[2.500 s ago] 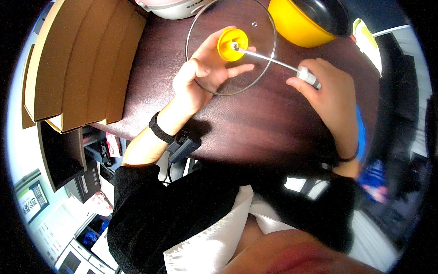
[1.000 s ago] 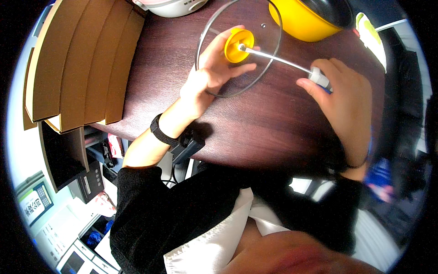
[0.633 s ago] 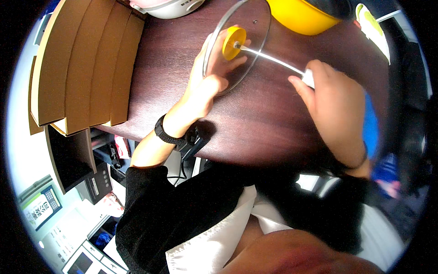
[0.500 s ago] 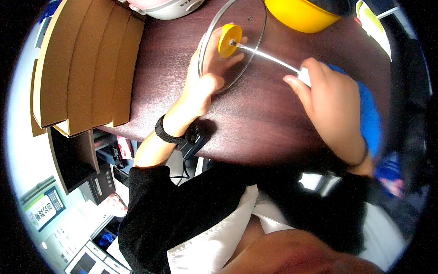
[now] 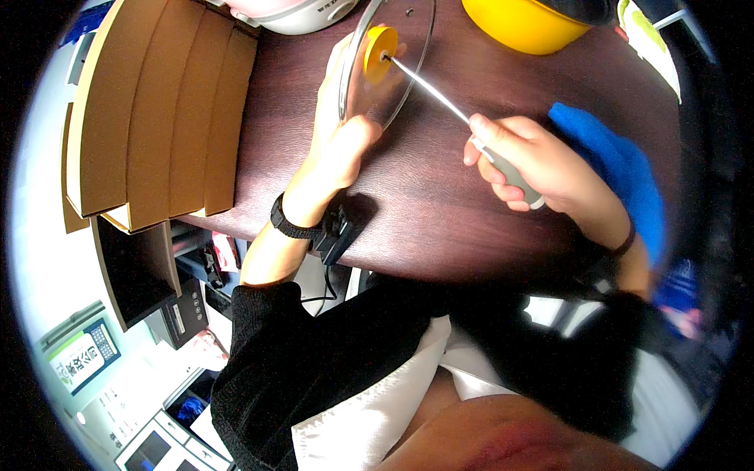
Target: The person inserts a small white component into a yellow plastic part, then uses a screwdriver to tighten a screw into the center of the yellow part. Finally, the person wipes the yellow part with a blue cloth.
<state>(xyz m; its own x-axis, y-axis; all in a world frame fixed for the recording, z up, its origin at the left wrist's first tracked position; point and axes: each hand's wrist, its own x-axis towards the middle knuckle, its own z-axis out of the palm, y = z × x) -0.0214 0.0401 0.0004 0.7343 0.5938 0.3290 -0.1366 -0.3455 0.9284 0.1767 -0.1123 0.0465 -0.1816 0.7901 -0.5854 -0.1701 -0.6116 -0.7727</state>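
Observation:
A clear glass lid (image 5: 408, 39) with a metal rim is held tilted on edge above the dark table by my left hand (image 5: 339, 133). My thumb lies on the lid's near rim, and the other fingers are behind the glass. At the lid's middle sits a round yellow knob (image 5: 380, 47). My right hand (image 5: 542, 153) is closed around the grey and white handle of a screwdriver (image 5: 510, 169). The metal shaft slants up and left, and its tip meets the small screw at the knob's centre.
Brown cardboard organisers (image 5: 165, 110) stand along the left. A white and pink appliance (image 5: 302, 16) and a yellow pot (image 5: 522, 27) are at the back. Beside my right forearm lies a blue cloth (image 5: 616, 161). A dark device (image 5: 338, 239) is at the front edge.
My right hand has turned and moved left and down, so the screwdriver handle now shows along my fingers. My left hand and the lid have shifted slightly left and up.

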